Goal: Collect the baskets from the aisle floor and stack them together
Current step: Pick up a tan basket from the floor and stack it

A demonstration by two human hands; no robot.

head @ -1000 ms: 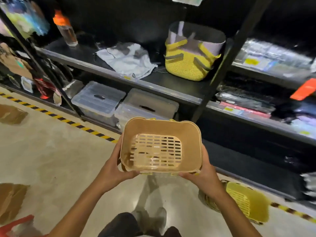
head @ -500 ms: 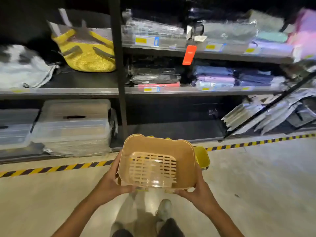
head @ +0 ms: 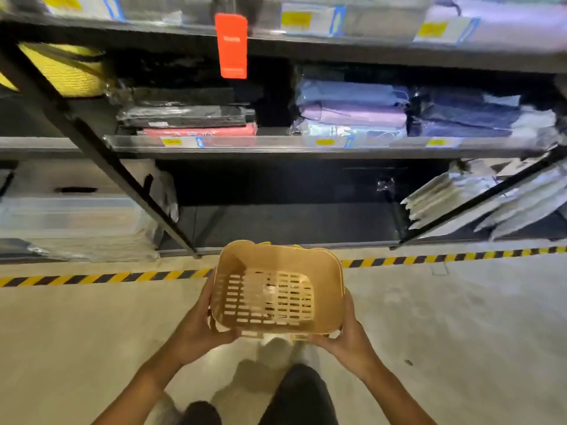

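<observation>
Tan basket (head: 277, 289), slotted bottom, held above floor (head: 445, 326), opening facing up; yellow edges peeking behind far rim. Left hand (head: 196, 332) gripping left wall, fingers curled underneath. Right hand (head: 346, 342) gripping right lower corner likewise. Hazard-striped tape (head: 445, 258) just beyond. Black shelving (head: 276, 151) with folded, bagged garments (head: 352, 113); orange tag (head: 231, 46) hanging above.
</observation>
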